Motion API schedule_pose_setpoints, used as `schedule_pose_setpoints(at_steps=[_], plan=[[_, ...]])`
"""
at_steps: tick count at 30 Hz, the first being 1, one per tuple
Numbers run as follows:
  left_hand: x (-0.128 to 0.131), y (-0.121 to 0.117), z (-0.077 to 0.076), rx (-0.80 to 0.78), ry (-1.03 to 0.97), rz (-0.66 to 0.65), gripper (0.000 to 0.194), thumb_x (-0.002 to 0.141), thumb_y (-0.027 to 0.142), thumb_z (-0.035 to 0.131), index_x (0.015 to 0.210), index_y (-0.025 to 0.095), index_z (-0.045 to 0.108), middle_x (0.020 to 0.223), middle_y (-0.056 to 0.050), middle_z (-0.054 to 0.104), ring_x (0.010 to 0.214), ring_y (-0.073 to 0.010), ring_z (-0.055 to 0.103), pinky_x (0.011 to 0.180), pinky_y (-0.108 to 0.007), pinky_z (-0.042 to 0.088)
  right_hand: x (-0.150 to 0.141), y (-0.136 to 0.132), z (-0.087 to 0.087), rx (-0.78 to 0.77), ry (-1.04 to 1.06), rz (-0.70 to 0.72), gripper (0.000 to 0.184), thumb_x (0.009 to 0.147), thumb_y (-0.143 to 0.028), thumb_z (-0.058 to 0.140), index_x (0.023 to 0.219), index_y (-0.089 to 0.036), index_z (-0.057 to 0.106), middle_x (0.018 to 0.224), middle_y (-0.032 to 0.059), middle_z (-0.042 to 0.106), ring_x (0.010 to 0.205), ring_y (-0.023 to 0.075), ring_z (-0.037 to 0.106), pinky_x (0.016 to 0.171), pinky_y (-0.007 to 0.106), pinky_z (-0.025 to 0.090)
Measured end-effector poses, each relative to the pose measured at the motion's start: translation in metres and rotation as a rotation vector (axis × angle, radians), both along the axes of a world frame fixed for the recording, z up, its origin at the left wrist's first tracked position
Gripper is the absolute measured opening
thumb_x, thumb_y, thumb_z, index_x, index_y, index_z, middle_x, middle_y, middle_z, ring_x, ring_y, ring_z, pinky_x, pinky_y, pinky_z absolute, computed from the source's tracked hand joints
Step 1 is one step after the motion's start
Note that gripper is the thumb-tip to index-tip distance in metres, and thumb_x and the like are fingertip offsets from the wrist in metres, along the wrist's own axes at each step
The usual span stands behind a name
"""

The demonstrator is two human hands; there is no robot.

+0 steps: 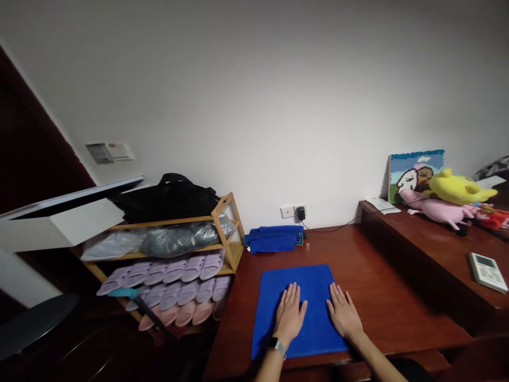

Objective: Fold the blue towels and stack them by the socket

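A blue towel (314, 313) lies spread flat on the reddish-brown wooden desk (382, 297). My left hand (289, 315) rests palm down on the towel's left half, fingers stretched out; a watch with a metal band (277, 346) circles that wrist. Over the towel's right edge lies my right hand (344, 312), also palm down with its fingers extended and the thumb apart. Neither hand grips anything. Behind the spread towel, against the wall, sit several rolled or folded blue towels (274, 239).
Left of the desk stands a wooden shoe rack (228, 228) with several slippers (191, 267) and a black bag (170, 197). A plug (300, 213) trails a cable along the wall. The raised right ledge holds plush toys (441, 208), a picture (415, 170) and a white remote-like device (488, 271).
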State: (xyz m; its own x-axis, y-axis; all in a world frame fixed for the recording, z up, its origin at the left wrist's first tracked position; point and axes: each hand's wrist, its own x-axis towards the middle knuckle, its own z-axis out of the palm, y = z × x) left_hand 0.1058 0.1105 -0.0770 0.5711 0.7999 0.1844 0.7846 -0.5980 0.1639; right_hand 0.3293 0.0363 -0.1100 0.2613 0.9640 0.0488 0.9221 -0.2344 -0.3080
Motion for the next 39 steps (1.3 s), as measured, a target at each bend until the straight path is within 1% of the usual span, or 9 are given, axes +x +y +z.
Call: schedule_pose_setpoints(at_steps=[3, 11, 15, 19, 24, 28, 32, 36, 39], plan=[[0.001, -0.004, 0.0, -0.076, 0.028, -0.017, 0.069, 0.109, 0.057, 0.02, 0.164, 0.018, 0.034, 0.17, -0.01, 0.034, 0.158, -0.0261, 0.03, 0.13, -0.05, 0.03, 0.001, -0.001, 0.001, -0.026, -0.012, 0.015, 0.071, 0.104, -0.045, 0.02, 0.165, -0.008, 0.026, 0.172, 0.0094, 0.026, 0.161, 0.0247, 0.021, 0.132, 0.05, 0.014], [-0.103, -0.002, -0.013, -0.093, 0.043, 0.182, 0.07, 0.108, 0.058, 0.023, 0.167, 0.019, 0.026, 0.172, -0.009, 0.028, 0.159, -0.026, 0.025, 0.131, -0.05, 0.027, 0.001, -0.003, 0.003, -0.073, -0.06, 0.015, 0.073, 0.104, -0.047, 0.016, 0.166, -0.008, 0.023, 0.173, 0.0081, 0.022, 0.161, 0.0239, 0.019, 0.132, 0.047, 0.013], [-0.12, -0.012, -0.016, -0.081, 0.013, 0.226, 0.071, 0.108, 0.059, 0.023, 0.167, 0.02, 0.025, 0.172, -0.007, 0.026, 0.16, -0.0261, 0.024, 0.131, -0.05, 0.027, 0.002, -0.003, 0.008, -0.093, -0.057, 0.012, 0.073, 0.103, -0.047, 0.017, 0.166, -0.01, 0.024, 0.173, 0.0074, 0.023, 0.161, 0.023, 0.019, 0.131, 0.047, 0.013], [-0.117, -0.016, -0.015, -0.085, -0.002, 0.232, 0.073, 0.108, 0.06, 0.02, 0.166, 0.017, 0.027, 0.172, -0.008, 0.025, 0.16, -0.0261, 0.023, 0.131, -0.049, 0.026, -0.001, -0.011, 0.007, -0.105, -0.052, -0.017, 0.072, 0.103, -0.047, 0.02, 0.166, -0.013, 0.028, 0.172, 0.0065, 0.027, 0.161, 0.0235, 0.022, 0.131, 0.048, 0.015], [-0.116, -0.014, -0.02, -0.056, -0.018, 0.237, 0.072, 0.108, 0.06, 0.021, 0.166, 0.018, 0.026, 0.172, -0.009, 0.026, 0.159, -0.0268, 0.026, 0.13, -0.049, 0.028, -0.008, -0.033, -0.009, -0.038, -0.049, -0.036, 0.071, 0.103, -0.049, 0.022, 0.164, -0.015, 0.035, 0.17, 0.006, 0.032, 0.159, 0.0271, 0.026, 0.13, 0.051, 0.02], [-0.12, -0.012, -0.024, -0.034, -0.012, 0.229, 0.072, 0.108, 0.059, 0.022, 0.166, 0.017, 0.027, 0.172, -0.009, 0.027, 0.159, -0.0258, 0.026, 0.13, -0.049, 0.029, -0.012, -0.041, -0.01, 0.009, -0.041, -0.023, 0.071, 0.104, -0.048, 0.02, 0.164, -0.012, 0.033, 0.17, 0.0072, 0.031, 0.159, 0.0272, 0.026, 0.131, 0.05, 0.02], [-0.118, -0.004, -0.012, -0.067, 0.033, 0.233, 0.069, 0.108, 0.056, 0.025, 0.164, 0.018, 0.034, 0.169, -0.009, 0.035, 0.158, -0.027, 0.031, 0.129, -0.05, 0.032, -0.014, -0.041, -0.004, 0.02, -0.017, -0.025, 0.071, 0.104, -0.047, 0.022, 0.163, -0.011, 0.034, 0.17, 0.0083, 0.032, 0.159, 0.0275, 0.025, 0.131, 0.05, 0.02], [-0.083, -0.005, 0.012, -0.054, 0.047, 0.243, 0.073, 0.107, 0.059, 0.025, 0.16, 0.012, 0.043, 0.167, -0.014, 0.038, 0.157, -0.0296, 0.034, 0.129, -0.05, 0.03, -0.015, -0.04, -0.002, 0.017, -0.02, -0.032, 0.07, 0.104, -0.046, 0.022, 0.163, -0.01, 0.035, 0.17, 0.0092, 0.032, 0.159, 0.0279, 0.025, 0.131, 0.049, 0.019], [-0.041, -0.022, 0.016, -0.067, 0.007, 0.084, 0.073, 0.108, 0.06, 0.022, 0.162, 0.014, 0.039, 0.169, -0.011, 0.035, 0.157, -0.0274, 0.032, 0.129, -0.047, 0.031, -0.015, -0.041, -0.001, 0.015, -0.018, -0.02, 0.071, 0.104, -0.045, 0.021, 0.163, -0.009, 0.035, 0.17, 0.0096, 0.032, 0.159, 0.028, 0.026, 0.131, 0.049, 0.02]])
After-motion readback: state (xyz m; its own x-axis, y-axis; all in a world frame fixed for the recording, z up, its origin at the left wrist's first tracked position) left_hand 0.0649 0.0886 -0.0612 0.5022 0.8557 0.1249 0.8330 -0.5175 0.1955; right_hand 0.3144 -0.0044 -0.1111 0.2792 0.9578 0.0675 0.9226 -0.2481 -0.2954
